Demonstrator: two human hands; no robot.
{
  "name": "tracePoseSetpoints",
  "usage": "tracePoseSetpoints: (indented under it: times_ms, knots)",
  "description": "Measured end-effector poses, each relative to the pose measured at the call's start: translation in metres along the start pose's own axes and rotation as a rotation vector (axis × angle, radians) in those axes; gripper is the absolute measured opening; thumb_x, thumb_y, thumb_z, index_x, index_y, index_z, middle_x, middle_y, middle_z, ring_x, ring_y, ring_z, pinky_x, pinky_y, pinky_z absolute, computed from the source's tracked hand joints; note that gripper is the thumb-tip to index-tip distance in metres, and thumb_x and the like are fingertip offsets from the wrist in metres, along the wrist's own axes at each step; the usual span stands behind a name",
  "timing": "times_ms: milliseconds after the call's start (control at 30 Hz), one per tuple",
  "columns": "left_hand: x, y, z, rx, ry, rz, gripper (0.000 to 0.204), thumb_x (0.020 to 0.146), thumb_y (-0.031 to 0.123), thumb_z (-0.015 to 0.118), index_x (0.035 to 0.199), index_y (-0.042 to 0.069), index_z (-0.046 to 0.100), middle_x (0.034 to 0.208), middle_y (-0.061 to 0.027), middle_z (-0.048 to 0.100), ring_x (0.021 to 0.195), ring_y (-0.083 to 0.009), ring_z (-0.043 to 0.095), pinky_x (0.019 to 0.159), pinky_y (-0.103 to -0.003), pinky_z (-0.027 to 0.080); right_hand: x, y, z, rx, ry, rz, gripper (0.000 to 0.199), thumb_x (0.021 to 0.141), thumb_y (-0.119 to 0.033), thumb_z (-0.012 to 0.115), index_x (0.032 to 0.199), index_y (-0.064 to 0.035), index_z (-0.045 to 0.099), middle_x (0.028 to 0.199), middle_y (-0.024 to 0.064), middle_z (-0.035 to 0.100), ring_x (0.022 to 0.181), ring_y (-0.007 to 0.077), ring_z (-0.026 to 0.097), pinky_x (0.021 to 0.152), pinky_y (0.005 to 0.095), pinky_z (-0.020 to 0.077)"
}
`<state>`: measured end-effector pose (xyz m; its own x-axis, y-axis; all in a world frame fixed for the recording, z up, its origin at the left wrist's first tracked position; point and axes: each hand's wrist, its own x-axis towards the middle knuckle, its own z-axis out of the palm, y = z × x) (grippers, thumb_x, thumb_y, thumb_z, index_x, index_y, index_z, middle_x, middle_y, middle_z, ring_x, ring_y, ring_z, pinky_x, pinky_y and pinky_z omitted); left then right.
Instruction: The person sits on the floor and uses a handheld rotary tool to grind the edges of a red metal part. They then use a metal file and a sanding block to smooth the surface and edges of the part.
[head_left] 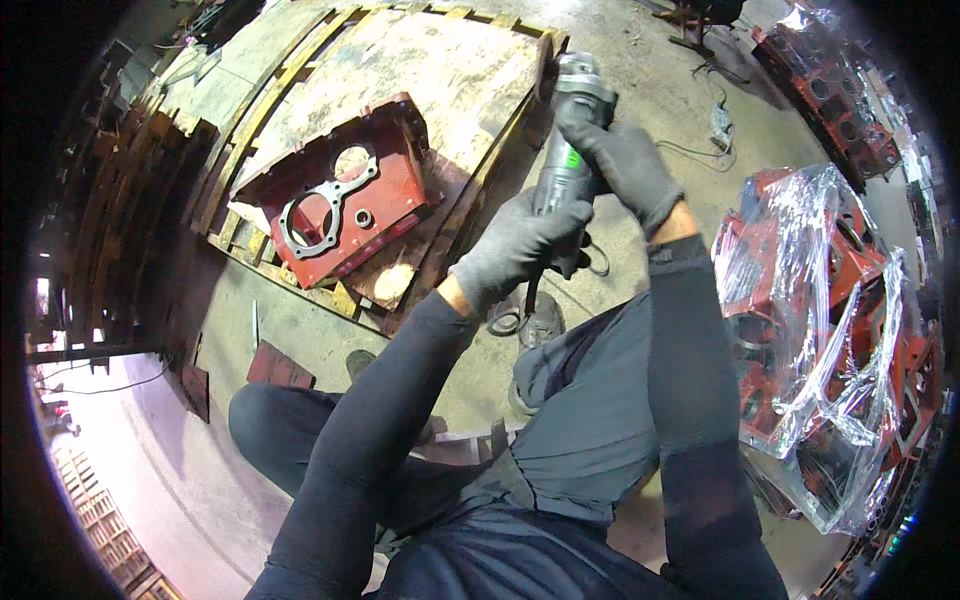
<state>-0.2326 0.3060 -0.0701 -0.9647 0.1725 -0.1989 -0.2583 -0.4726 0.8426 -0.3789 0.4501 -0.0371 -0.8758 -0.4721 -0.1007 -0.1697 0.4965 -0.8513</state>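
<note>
A crouching worker grips an angle grinder (568, 140), gloved left hand (520, 245) clamped round its rear body, right hand (625, 165) closed on the front, disc raised off the work. The red metal housing (340, 205) lies left of the grinder on a wooden pallet (450, 70). Next, seemingly, lowering disc to casting; open floor lies right of the grinder, before wrapped red castings (820, 330).

Grinder disc (547, 62) edge-on and blurred, plastic-wrapped red castings (820, 330) obscured, cut off right
</note>
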Motion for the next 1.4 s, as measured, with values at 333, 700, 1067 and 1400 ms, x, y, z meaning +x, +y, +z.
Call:
tracePoseSetpoints:
  times_ms: [333, 700, 1067, 1400]
  knots:
    - [0.042, -0.142, -0.043, 0.629, 0.258, -0.349, 0.073, 0.079, 0.048, 0.083, 0.125, -0.003, 0.06, 0.098, -0.0215, 0.073, 0.089, -0.0326, 0.074, 0.081, -0.044, 0.058, -0.031, -0.027, -0.021, -0.051, -0.02, 0.213, 0.049, 0.1, -0.042, 0.072, 0.087, 0.0044, 0.069, 0.075, 0.0097, 0.069, 0.06, 0.0129, 0.066, 0.054, 0.0288, 0.0516]
    - [0.077, -0.254, -0.092, 1.13, 0.293, -0.142, 0.053, 0.084, 0.043, 0.079, 0.119, 0.007, 0.061, 0.111, -0.0235, 0.072, 0.106, -0.0434, 0.07, 0.089, -0.052, 0.054, -0.024, -0.039, -0.015, -0.024, -0.068, 0.258, 0.039, 0.101, -0.035, 0.071, 0.096, 0.0035, 0.072, 0.077, 0.0055, 0.065, 0.068, 0.0109, 0.06, 0.063, 0.0272, 0.0485]
    - [0.134, -0.317, -0.113, 1.325, 0.399, 0.022, 0.073, 0.087, 0.033, 0.079, 0.142, -0.004, 0.049, 0.11, -0.0276, 0.071, 0.095, -0.0437, 0.072, 0.081, -0.056, 0.055, -0.023, -0.046, 0.003, 0.029, -0.055, 0.308, 0.036, 0.101, -0.032, 0.072, 0.114, 0.0017, 0.072, 0.095, 0.0071, 0.071, 0.082, 0.0126, 0.065, 0.073, 0.0271, 0.0529]
    - [0.055, -0.22, -0.151, 1.489, -0.176, -0.104, 0.027, 0.097, 0.018, 0.057, 0.111, 0.0, 0.072, 0.097, -0.0218, 0.076, 0.097, -0.0396, 0.075, 0.082, -0.051, 0.058, -0.021, -0.046, 0.028, -0.039, -0.129, 0.19, 0.033, 0.105, -0.028, 0.067, 0.124, -0.0003, 0.068, 0.089, 0.0067, 0.07, 0.071, 0.0093, 0.062, 0.066, 0.0231, 0.0472]
